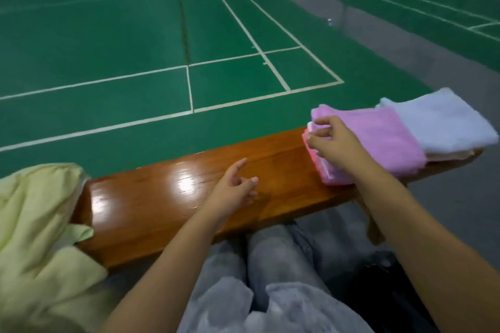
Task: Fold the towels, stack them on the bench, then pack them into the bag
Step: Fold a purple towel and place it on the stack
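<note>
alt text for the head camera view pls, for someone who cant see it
A person's right hand pinches the near corner of a pink folded towel atop a small stack on a wooden bench, with a white towel just beyond. The left hand hovers open over the bare wood; a pale yellow bag sits at the bench's left end.

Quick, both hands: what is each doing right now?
Left hand: open, fingers relaxed over the bench, holding nothing.
Right hand: fingers pinching the near edge of the folded towel stack.
</note>
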`<state>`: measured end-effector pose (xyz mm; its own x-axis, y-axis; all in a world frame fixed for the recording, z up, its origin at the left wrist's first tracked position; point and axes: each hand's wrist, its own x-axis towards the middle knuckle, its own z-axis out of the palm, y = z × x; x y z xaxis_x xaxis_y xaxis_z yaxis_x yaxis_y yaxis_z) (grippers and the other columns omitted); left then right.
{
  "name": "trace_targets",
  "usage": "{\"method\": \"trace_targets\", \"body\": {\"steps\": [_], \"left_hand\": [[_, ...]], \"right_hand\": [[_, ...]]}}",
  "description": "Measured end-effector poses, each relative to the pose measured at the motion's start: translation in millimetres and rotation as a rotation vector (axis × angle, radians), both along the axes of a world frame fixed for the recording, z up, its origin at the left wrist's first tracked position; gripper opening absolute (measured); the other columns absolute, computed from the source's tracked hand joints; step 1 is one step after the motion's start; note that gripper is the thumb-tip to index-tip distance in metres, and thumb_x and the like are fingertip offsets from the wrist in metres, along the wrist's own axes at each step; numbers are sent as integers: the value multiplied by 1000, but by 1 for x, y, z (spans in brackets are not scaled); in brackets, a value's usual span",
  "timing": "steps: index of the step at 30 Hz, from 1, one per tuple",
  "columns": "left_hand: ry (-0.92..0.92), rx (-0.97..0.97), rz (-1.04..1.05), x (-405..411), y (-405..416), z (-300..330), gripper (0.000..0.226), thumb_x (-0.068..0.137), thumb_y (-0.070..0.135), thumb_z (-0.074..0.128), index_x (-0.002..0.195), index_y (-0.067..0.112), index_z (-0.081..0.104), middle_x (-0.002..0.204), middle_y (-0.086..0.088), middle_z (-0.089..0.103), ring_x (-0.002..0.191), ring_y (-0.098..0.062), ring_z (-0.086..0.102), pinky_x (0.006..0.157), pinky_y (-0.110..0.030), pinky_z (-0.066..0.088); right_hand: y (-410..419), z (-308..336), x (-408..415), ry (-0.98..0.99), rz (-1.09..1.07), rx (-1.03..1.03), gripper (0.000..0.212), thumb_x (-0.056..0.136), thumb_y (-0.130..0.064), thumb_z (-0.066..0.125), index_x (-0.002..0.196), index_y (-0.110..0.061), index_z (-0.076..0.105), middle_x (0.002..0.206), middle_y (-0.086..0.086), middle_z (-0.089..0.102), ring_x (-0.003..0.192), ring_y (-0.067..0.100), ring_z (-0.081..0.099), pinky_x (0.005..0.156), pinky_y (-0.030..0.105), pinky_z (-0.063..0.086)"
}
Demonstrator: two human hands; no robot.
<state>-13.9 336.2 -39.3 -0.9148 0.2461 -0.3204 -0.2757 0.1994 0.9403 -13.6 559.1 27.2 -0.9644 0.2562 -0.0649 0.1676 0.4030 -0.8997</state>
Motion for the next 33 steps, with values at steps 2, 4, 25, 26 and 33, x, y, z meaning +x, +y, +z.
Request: {"method": "trace_targets", "body": {"steps": [2,4,25,26,33], "left_hand": [[-1,3,108,20,-52,-12,55,95,20,58,143,34,37,104,-8,64,86,-16,67,71,-28,53],[-11,-45,226,42,-104,-19,50,94,26,59,137,41,39,109,-2,65,93,-15,68,77,-28,54],[227,-667,1007,121,-303,-27,25,89,26,62,93,2,65,94,-18,57,91,-31,57,82,-41,47],[240,-644,1010,122,-305,-24,25,90,26,61,89,2,66,92,-16,60,89,-29,58,83,-42,48],[260,-278,1181,116,-298,12,16,85,21,71,71,27,66,85,10,67,86,-6,61,80,-26,46]], "right_hand": [[-49,-23,0,-49,80,-93,36,89,-25,63,120,-25,46,106,-3,60,103,21,59,94,46,49],[-103,-45,4,-134,143,-194,35,90,-22,62,121,-24,46,104,-2,62,99,19,62,90,43,52],[-292,-79,37,-295,563,-182,14,91,-22,60,104,-25,55,98,-4,64,86,6,63,66,18,51],[-292,-79,37,-293,565,-175,13,91,-21,60,104,-24,56,98,-4,64,86,6,63,66,19,51],[-331,-72,36,-269,785,-70,17,86,-28,67,102,-27,60,107,-8,62,101,10,58,86,32,53]]}}
